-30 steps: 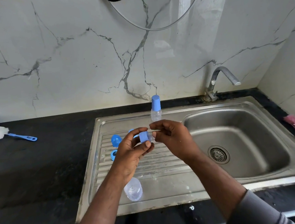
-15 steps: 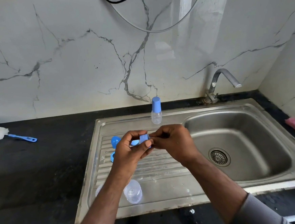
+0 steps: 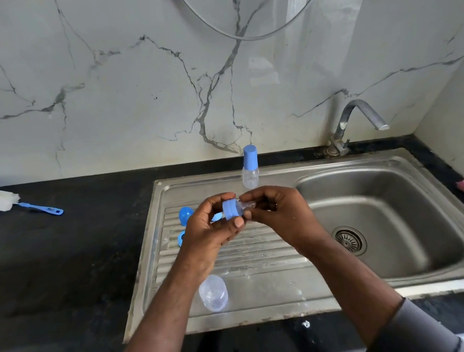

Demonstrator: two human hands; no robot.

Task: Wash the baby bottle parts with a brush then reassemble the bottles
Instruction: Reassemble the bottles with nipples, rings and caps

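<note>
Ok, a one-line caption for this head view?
Left hand holds a blue ring, right hand a clear teat, over the drainboard; capped bottle behind.

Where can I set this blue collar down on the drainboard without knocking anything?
Bare: the ribbed drainboard between the clear bottle and the basin, and the black counter between the brush and the drainboard. Crowded: the drainboard's left edge, where blue caps lie beside the left hand.
</note>
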